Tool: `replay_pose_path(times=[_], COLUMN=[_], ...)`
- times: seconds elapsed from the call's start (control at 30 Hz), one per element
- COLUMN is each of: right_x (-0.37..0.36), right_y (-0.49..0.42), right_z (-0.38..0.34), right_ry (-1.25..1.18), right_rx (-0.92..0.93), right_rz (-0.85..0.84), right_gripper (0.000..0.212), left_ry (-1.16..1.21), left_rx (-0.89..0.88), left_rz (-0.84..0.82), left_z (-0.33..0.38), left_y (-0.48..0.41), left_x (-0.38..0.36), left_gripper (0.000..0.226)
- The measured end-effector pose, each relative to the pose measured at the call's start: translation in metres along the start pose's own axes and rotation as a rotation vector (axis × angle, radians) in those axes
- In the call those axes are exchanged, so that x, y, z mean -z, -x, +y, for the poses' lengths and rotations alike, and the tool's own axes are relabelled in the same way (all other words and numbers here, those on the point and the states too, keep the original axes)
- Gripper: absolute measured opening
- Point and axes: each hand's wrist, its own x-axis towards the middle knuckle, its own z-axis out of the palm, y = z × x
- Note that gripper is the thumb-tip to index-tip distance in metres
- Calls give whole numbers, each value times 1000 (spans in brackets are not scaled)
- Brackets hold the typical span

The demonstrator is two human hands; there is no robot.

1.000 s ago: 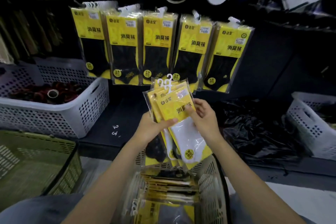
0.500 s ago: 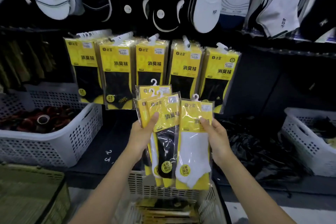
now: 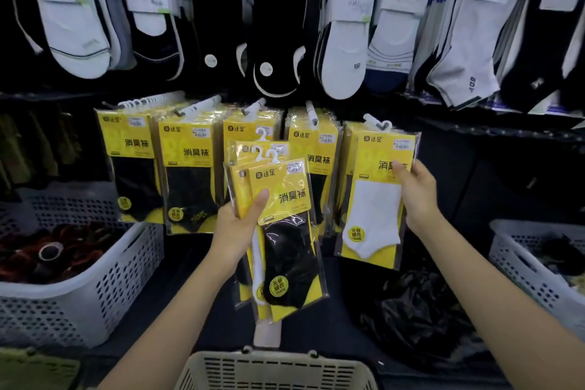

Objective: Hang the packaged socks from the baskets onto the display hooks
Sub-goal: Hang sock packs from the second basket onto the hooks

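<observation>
My left hand (image 3: 242, 225) grips a fanned bundle of yellow sock packs (image 3: 278, 218); the front one shows black socks, and their white hangers stick up at the top. My right hand (image 3: 416, 196) holds a single yellow pack with white socks (image 3: 373, 199) by its right edge, up against the rightmost display hook (image 3: 376, 123), its hanger at the hook's tip. A row of hooks carries several yellow packs of black socks (image 3: 186, 168). The beige basket (image 3: 275, 367) sits just below my hands.
A white perforated basket (image 3: 120, 279) of dark reddish items stands at the left, and another white basket (image 3: 531, 263) at the right. Black plastic (image 3: 411, 307) lies on the low shelf. Loose white and black socks (image 3: 345, 41) hang in rows above.
My right hand took the white-sock pack off the bundle and carried it up and right to the rightmost hook. The left hand lifted the remaining packs. The view tilted upward.
</observation>
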Motion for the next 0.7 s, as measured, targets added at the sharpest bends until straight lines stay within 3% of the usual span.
replay_pose_path(times=[0.2, 0.33, 0.5, 0.57, 0.7], right_x=[0, 3, 4, -4, -33], right_y=[-22, -31, -6, 13, 59], right_z=[16, 35, 46, 42, 20], right_ry=[75, 159, 237, 239, 127], right_rx=[-54, -169, -177, -162, -173], right_rz=[-46, 150, 385, 296, -142], right_gripper=[10, 36, 38, 30, 21], left_ry=[26, 19, 7, 12, 31], left_rx=[-1, 9, 74, 66, 57], left_rz=[-28, -22, -4, -29, -80], left_z=[-1, -5, -11, -12, -10], left_y=[-5, -4, -2, 0, 6], left_x=[-4, -7, -7, -10, -21], left_gripper=[19, 16, 20, 14, 9])
